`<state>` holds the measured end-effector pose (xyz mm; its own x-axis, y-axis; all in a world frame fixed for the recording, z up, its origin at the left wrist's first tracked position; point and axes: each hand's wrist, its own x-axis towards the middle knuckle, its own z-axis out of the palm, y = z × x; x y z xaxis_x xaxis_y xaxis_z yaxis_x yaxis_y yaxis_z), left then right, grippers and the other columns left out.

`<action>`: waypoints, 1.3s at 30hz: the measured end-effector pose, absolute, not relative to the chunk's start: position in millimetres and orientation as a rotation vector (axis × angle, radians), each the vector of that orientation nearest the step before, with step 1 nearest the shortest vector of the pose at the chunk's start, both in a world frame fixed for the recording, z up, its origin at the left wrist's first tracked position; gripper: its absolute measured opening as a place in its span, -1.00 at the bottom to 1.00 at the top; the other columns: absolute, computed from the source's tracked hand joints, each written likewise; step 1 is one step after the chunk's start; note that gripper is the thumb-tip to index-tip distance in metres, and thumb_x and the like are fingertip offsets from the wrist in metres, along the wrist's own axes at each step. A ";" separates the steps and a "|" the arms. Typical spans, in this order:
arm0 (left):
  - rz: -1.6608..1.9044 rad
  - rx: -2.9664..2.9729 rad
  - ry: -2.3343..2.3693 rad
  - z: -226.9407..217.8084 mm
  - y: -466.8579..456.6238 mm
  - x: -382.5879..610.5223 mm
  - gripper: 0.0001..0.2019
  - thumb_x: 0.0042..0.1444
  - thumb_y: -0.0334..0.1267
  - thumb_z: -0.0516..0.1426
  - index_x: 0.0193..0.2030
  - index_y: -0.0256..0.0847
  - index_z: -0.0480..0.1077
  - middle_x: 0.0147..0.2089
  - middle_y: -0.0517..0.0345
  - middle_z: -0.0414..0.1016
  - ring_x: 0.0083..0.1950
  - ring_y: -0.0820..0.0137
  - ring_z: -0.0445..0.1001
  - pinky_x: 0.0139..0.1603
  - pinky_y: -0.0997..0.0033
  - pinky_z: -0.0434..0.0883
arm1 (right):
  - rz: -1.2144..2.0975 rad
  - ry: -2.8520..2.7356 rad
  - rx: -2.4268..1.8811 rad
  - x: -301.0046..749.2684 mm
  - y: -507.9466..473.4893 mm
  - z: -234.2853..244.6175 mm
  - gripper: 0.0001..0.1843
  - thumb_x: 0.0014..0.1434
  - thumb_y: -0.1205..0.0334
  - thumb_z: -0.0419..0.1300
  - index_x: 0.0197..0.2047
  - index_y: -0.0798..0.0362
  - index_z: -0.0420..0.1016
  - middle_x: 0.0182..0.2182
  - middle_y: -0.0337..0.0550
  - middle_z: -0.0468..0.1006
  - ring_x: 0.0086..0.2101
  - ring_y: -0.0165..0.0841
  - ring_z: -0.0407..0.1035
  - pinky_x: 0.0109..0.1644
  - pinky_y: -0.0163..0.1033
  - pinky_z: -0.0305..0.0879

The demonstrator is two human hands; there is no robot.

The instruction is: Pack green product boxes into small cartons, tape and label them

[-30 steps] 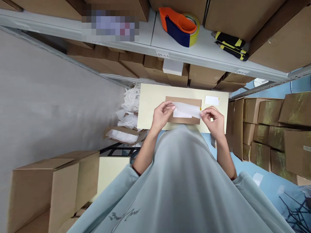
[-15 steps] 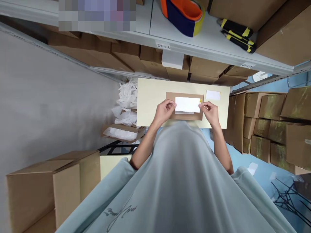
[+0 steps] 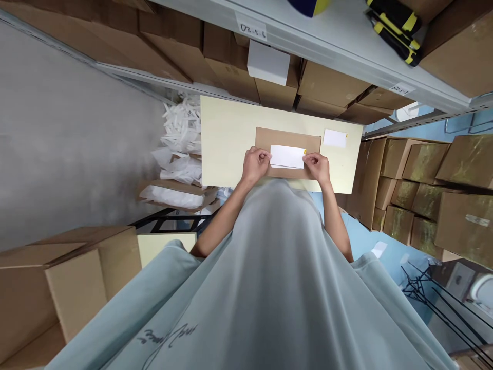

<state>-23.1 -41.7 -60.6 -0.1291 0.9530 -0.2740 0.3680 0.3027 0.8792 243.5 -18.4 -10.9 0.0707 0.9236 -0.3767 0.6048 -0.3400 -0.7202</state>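
Observation:
A flat brown cardboard box (image 3: 288, 137) lies on the cream tabletop (image 3: 227, 139). Over it is a white paper label (image 3: 287, 156) with a small yellow mark at its upper right corner. My left hand (image 3: 256, 163) pinches the label's left edge between thumb and fingertips. At the opposite edge, my right hand (image 3: 318, 166) pinches it the same way. Whether the label touches the box or hovers just above it, I cannot tell. A second white label (image 3: 335, 137) with a yellow corner lies to the right of the box.
A grey shelf (image 3: 331, 56) with cardboard boxes runs behind the table, with yellow-black cutters (image 3: 396, 31) on it. Shredded paper (image 3: 181, 126) is piled at the left. Stacked cartons (image 3: 408, 190) stand at the right, and a large open carton (image 3: 77, 288) is at lower left.
My view has shifted. The label has come down nearer the box's front edge, covering most of the white patch that showed beneath it. Both hands keep their pinch.

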 end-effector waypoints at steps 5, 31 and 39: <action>0.842 1.221 1.719 -65.3 -47.7 -18.1 -0.86 0.26 -0.35 0.31 -0.34 -0.08 0.56 -0.24 0.06 0.43 -0.03 0.11 0.41 0.33 -0.10 0.34 | 1.162 -1.552 -2.001 245.6 -20.4 -17.2 -0.76 0.31 0.01 0.39 -0.28 -0.01 0.68 -0.20 -0.10 0.73 -0.27 -0.29 0.47 -0.03 -0.15 0.48; 0.728 1.365 1.794 -68.8 -59.1 -14.1 -0.90 0.38 -0.27 0.29 -0.19 -0.12 0.63 -0.09 -0.06 0.45 0.11 0.02 0.44 0.33 -0.11 0.42 | 0.942 -1.743 -1.941 247.6 -30.9 -30.3 -0.86 0.40 0.22 0.35 -0.26 -0.01 0.65 -0.23 -0.12 0.67 -0.20 -0.23 0.42 0.07 -0.10 0.43; 0.697 1.440 1.803 -71.3 -62.8 -14.9 -0.90 0.43 -0.23 0.28 -0.13 -0.12 0.64 -0.06 -0.06 0.48 0.12 0.04 0.46 0.32 -0.08 0.45 | 0.882 -1.799 -1.945 246.6 -36.2 -31.8 -0.86 0.45 0.24 0.33 -0.22 -0.02 0.64 -0.22 -0.12 0.65 -0.15 -0.20 0.43 0.12 -0.08 0.42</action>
<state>-14.9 -62.8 -71.3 -0.1215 0.9726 -0.1984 0.5863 0.2316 0.7763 246.6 -36.2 -31.8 0.0018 0.9785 -0.2064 0.7625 -0.1348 -0.6328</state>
